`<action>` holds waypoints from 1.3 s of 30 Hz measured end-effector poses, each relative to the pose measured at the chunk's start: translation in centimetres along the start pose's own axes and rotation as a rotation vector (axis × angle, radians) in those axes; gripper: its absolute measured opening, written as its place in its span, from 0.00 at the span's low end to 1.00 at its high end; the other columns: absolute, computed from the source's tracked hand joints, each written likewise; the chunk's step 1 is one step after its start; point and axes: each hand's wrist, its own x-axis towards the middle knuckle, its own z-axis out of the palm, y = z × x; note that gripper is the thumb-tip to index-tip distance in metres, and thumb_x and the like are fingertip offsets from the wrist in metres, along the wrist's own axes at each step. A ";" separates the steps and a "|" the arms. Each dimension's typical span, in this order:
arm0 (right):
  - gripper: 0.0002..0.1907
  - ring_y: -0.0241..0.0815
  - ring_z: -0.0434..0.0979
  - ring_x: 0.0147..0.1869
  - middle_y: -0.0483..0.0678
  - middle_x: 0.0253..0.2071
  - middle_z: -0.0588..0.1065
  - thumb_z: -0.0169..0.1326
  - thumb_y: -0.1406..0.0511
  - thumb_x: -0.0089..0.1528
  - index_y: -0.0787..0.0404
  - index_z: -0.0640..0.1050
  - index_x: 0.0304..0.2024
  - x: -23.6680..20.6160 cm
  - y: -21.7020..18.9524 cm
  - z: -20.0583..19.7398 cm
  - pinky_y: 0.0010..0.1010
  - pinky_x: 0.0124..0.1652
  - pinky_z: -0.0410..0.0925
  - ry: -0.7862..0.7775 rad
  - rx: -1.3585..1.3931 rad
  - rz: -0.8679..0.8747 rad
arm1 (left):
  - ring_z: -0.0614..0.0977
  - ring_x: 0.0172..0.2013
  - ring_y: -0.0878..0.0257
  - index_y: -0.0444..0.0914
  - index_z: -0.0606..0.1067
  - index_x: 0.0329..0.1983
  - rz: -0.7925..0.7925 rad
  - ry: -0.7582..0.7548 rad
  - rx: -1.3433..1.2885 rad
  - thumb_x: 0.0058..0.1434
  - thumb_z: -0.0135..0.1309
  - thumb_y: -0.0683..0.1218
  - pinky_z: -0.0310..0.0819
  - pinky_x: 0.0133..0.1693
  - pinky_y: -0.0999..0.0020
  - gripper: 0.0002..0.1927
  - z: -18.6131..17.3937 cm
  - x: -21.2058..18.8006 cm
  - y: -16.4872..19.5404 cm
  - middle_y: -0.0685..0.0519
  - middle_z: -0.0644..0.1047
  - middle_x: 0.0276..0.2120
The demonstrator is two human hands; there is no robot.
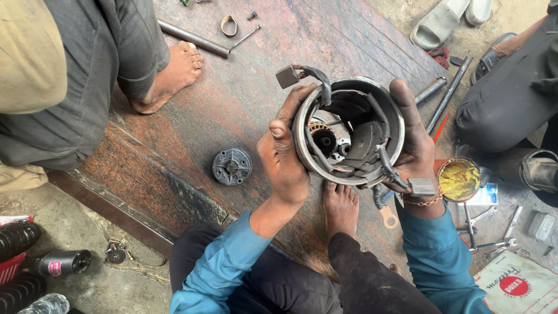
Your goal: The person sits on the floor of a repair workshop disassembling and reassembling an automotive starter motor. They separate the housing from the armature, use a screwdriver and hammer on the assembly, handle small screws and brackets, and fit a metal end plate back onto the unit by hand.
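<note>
I hold a round metal motor housing (390,106) up between both hands, its open end facing me. Inside it are dark field coils, black leads and a copper-coloured part. My left hand (283,156) grips its left rim, thumb on the edge. My right hand (414,139) clasps the right rim. One black lead with a square carbon brush (287,76) sticks out over the top left. Another brush block (422,186) hangs by my right wrist. My bare foot (340,207) rests on the floor below.
A round dark end cap (232,166) lies on the reddish stone slab (244,99). Another person sits at the left, one bare foot (173,77) on the slab. An open grease tin (459,179), wrenches (487,229), metal rods (444,99) and a second person (511,87) are at the right.
</note>
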 end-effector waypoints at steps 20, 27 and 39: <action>0.53 0.61 0.66 0.77 0.68 0.74 0.62 0.68 0.67 0.54 0.45 0.60 0.79 3.9 -2.6 0.3 0.47 0.70 0.67 -0.208 -0.260 -0.148 | 0.79 0.60 0.55 0.28 0.73 0.62 0.017 -0.048 0.078 0.81 0.31 0.67 0.73 0.65 0.61 0.39 -1.2 1.5 -1.0 0.40 0.77 0.58; 0.41 0.61 0.56 0.82 0.65 0.79 0.55 0.56 0.55 0.67 0.62 0.57 0.77 3.0 -2.6 0.8 0.53 0.75 0.54 0.117 0.380 0.309 | 0.84 0.49 0.55 0.30 0.77 0.55 -0.016 -0.134 0.223 0.78 0.29 0.68 0.76 0.59 0.60 0.40 -1.4 3.4 0.2 0.42 0.83 0.46; 0.43 0.66 0.49 0.80 0.66 0.81 0.49 0.51 0.53 0.65 0.70 0.57 0.75 2.4 -1.2 -1.9 0.61 0.71 0.48 0.193 0.778 0.664 | 0.83 0.44 0.54 0.28 0.78 0.56 -0.138 -0.129 0.278 0.76 0.30 0.66 0.73 0.50 0.59 0.40 -1.2 4.1 0.9 0.43 0.83 0.41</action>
